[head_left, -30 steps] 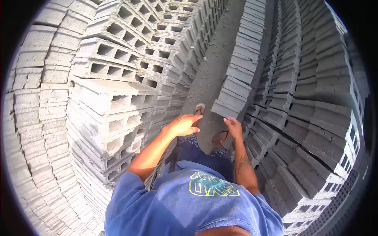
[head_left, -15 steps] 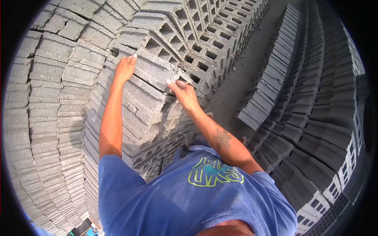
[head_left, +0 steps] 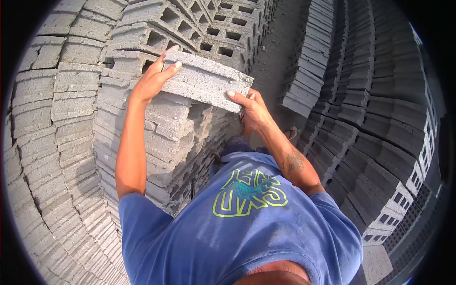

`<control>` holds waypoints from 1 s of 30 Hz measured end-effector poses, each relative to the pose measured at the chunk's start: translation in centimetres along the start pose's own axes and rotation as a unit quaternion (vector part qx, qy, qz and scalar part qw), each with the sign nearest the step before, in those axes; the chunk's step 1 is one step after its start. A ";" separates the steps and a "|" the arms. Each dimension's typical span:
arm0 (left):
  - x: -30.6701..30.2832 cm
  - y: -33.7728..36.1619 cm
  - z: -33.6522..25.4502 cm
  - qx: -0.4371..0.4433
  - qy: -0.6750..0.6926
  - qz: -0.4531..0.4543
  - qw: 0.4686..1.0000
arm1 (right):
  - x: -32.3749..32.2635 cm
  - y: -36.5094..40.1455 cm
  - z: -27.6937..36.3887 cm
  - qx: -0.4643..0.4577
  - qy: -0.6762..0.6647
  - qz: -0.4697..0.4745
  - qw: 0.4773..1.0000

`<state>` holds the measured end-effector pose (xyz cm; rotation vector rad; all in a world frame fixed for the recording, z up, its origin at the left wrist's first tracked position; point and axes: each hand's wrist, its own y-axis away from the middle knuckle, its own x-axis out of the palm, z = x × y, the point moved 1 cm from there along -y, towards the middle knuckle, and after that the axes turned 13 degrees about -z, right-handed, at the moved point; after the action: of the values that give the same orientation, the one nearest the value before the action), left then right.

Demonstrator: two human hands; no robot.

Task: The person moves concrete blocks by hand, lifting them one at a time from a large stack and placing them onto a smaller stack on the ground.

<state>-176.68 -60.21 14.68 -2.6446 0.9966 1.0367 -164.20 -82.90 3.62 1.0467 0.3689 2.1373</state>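
Observation:
A grey concrete block is held between my two hands above a stack of blocks, its long ribbed side facing me and its right end slightly lower. My left hand grips the left end, with the thumb on the near face and the other fingers partly hidden behind. At the right end my right hand is closed, thumb on the face and fingers around the lower corner. Just beneath is the stack of similar blocks, rough and chipped at its near corner.
A wall of stacked blocks rises at left. Hollow blocks with square holes lie beyond my hands. On the right, a low row of blocks and larger stacks border a dirt path. A sandaled foot shows below.
The block has come up off the stack and moved right and toward me in both hands. My left thumb now lies across its face. The view has shifted too.

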 end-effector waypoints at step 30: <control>49.3 15.6 11.8 -0.297 0.249 0.196 0.901 | -40.5 6.3 -9.7 0.066 0.202 -0.368 0.905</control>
<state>-166.14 -94.58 -24.29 -3.4209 1.5791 0.8328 -157.90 -115.55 -22.26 0.4001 0.9505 1.6175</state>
